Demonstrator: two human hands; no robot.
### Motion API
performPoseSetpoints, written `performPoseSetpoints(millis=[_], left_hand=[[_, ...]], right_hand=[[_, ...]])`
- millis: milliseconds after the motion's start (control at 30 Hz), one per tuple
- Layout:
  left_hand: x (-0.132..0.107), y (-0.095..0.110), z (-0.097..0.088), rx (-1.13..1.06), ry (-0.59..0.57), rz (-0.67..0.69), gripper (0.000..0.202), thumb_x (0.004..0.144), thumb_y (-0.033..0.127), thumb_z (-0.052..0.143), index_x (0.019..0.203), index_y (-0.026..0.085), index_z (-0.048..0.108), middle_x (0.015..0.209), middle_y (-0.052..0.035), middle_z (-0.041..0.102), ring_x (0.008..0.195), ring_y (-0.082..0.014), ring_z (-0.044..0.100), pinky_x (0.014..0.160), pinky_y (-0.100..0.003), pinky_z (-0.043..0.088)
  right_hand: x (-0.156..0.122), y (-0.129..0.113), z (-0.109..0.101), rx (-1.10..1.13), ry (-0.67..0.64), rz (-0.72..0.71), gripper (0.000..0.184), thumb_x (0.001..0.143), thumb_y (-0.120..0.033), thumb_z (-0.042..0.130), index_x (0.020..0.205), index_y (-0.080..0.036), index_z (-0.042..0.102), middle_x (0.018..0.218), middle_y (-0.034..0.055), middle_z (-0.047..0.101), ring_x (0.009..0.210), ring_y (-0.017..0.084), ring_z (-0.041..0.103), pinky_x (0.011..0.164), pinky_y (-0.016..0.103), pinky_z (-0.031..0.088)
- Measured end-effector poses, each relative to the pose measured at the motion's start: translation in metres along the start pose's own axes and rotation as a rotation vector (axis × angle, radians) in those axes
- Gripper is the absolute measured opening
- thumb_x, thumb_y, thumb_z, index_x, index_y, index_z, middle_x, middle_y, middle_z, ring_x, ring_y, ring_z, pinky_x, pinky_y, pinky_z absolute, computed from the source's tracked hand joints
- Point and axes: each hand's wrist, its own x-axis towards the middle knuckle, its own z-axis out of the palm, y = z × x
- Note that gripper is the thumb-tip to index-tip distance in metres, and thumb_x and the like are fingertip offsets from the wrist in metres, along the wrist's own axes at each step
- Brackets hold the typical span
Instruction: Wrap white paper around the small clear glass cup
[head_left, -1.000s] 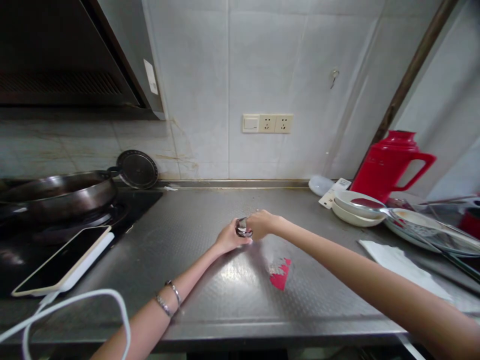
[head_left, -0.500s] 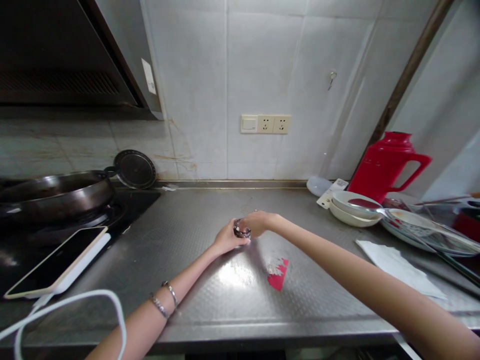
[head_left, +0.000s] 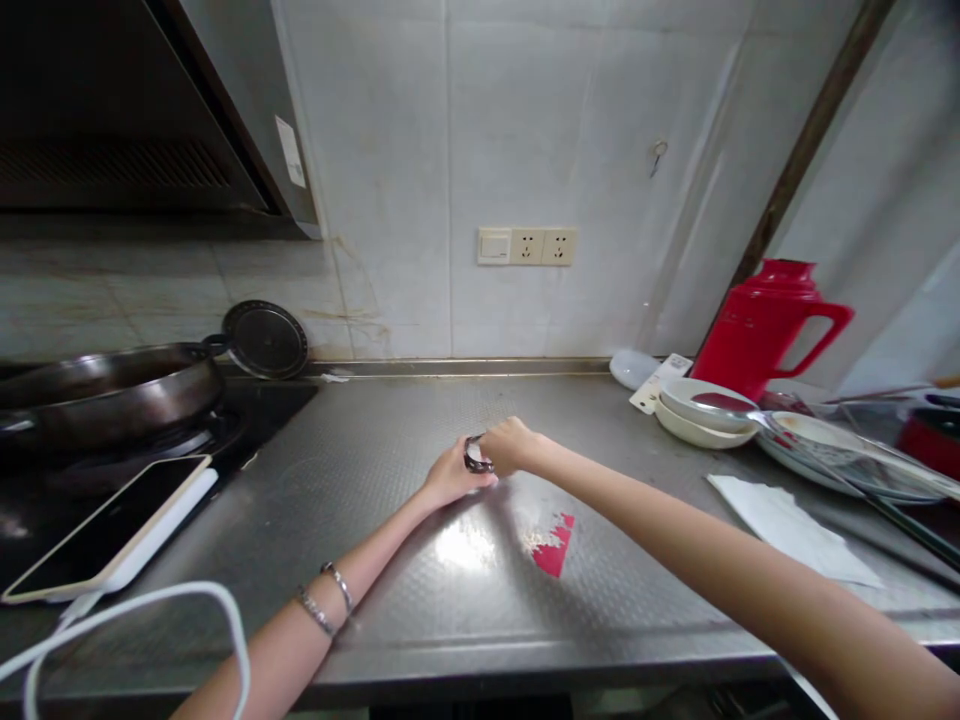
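My left hand (head_left: 450,475) is closed around a small dark round thing with an open ring-like rim and a pale inside (head_left: 478,455); its exact kind is too small to tell. My right hand (head_left: 510,445) is curled against the right side of that rim, its knuckles up. What its fingertips pinch, if anything, is hidden. Both hands meet just above the metal worktop (head_left: 375,560). In front of them, a torn red patch (head_left: 553,548) shows on the steel. Two silver bracelets sit on my left forearm.
On the left are a pan (head_left: 135,395) on the hob, a phone (head_left: 105,530) and a white cable (head_left: 225,610). To the right stand a red thermos flask (head_left: 757,325), stacked bowls (head_left: 701,425), plates with utensils and a white paper sheet (head_left: 787,530).
My right hand has turned and shifted slightly on the rim, and more of the pale inside shows. The left hand keeps its hold. The whole view has shifted a little.
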Motion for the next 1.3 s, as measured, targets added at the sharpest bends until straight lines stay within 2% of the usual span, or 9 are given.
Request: performPoseSetpoints(millis=[233, 433, 500, 667, 800, 900, 1067, 1200, 1300], left_hand=[[-0.001, -0.001, 0.002, -0.015, 0.011, -0.001, 0.061, 0.053, 0.033, 0.078, 0.107, 0.02, 0.054, 0.098, -0.003, 0.069, 0.085, -0.0218, 0.064, 0.071, -0.03, 0.048], [-0.001, -0.004, 0.003, -0.027, -0.001, -0.005, 0.057, 0.055, 0.034, 0.077, 0.105, 0.02, 0.054, 0.092, -0.002, 0.069, 0.079, -0.0203, 0.065, 0.067, -0.028, 0.047], [-0.001, -0.004, 0.002, -0.021, 0.002, -0.006, 0.058, 0.055, 0.034, 0.077, 0.107, 0.019, 0.053, 0.092, -0.003, 0.069, 0.079, -0.0208, 0.065, 0.066, -0.028, 0.047], [-0.001, -0.003, 0.002, -0.018, 0.003, 0.007, 0.06, 0.054, 0.035, 0.078, 0.106, 0.018, 0.053, 0.094, -0.004, 0.069, 0.083, -0.0217, 0.065, 0.069, -0.029, 0.047], [-0.001, -0.003, 0.001, -0.02, 0.006, 0.014, 0.061, 0.055, 0.036, 0.078, 0.108, 0.018, 0.053, 0.098, -0.0045, 0.069, 0.087, -0.022, 0.064, 0.072, -0.029, 0.048], [0.0, -0.003, 0.001, -0.007, 0.009, 0.012, 0.061, 0.055, 0.036, 0.079, 0.107, 0.018, 0.053, 0.097, -0.0046, 0.069, 0.085, -0.022, 0.065, 0.07, -0.028, 0.048], [-0.001, -0.002, 0.0, 0.02, 0.013, 0.003, 0.062, 0.054, 0.038, 0.079, 0.108, 0.019, 0.054, 0.096, -0.0041, 0.069, 0.085, -0.023, 0.065, 0.069, -0.029, 0.048], [-0.001, -0.001, -0.001, 0.004, 0.009, 0.001, 0.069, 0.053, 0.035, 0.079, 0.115, 0.019, 0.053, 0.099, -0.0041, 0.069, 0.086, -0.0222, 0.065, 0.073, -0.03, 0.049], [-0.001, -0.002, 0.0, 0.017, 0.022, 0.006, 0.067, 0.053, 0.036, 0.079, 0.113, 0.019, 0.054, 0.099, -0.0039, 0.069, 0.087, -0.0223, 0.065, 0.076, -0.03, 0.049]], right_hand=[[0.009, 0.004, -0.007, 0.074, -0.063, -0.032, 0.034, 0.073, -0.032, 0.062, 0.104, -0.019, 0.066, 0.1, 0.013, 0.069, 0.093, 0.031, 0.066, 0.07, 0.037, 0.052], [0.013, 0.01, -0.005, 0.101, -0.087, -0.146, 0.025, 0.078, -0.025, 0.055, 0.096, -0.018, 0.07, 0.093, 0.0095, 0.071, 0.083, 0.025, 0.066, 0.068, 0.032, 0.049], [0.013, 0.013, -0.002, 0.096, -0.067, -0.175, 0.024, 0.079, -0.024, 0.055, 0.097, -0.021, 0.071, 0.093, 0.0078, 0.071, 0.086, 0.024, 0.064, 0.071, 0.031, 0.048], [0.011, 0.013, 0.008, 0.043, 0.034, -0.153, 0.023, 0.076, -0.027, 0.062, 0.097, -0.026, 0.07, 0.097, 0.0083, 0.07, 0.11, 0.029, 0.051, 0.083, 0.038, 0.043], [0.01, 0.009, 0.015, -0.024, 0.137, -0.119, 0.022, 0.075, -0.025, 0.065, 0.096, -0.029, 0.069, 0.098, 0.0055, 0.07, 0.11, 0.028, 0.05, 0.087, 0.039, 0.039], [0.012, 0.004, 0.019, -0.057, 0.178, -0.077, 0.016, 0.075, -0.024, 0.066, 0.09, -0.024, 0.071, 0.096, 0.0082, 0.07, 0.108, 0.028, 0.053, 0.088, 0.039, 0.039], [0.018, 0.004, 0.015, -0.013, 0.121, -0.046, 0.021, 0.069, -0.026, 0.069, 0.088, -0.016, 0.072, 0.092, 0.0143, 0.07, 0.1, 0.029, 0.06, 0.084, 0.038, 0.041], [0.02, 0.013, 0.012, 0.093, 0.033, -0.088, 0.022, 0.071, -0.026, 0.063, 0.089, -0.019, 0.073, 0.085, 0.0105, 0.072, 0.086, 0.025, 0.066, 0.072, 0.032, 0.045], [0.019, 0.022, 0.013, 0.172, 0.029, -0.12, 0.027, 0.075, -0.021, 0.056, 0.097, -0.022, 0.071, 0.087, 0.0081, 0.072, 0.082, 0.021, 0.066, 0.067, 0.028, 0.044]])
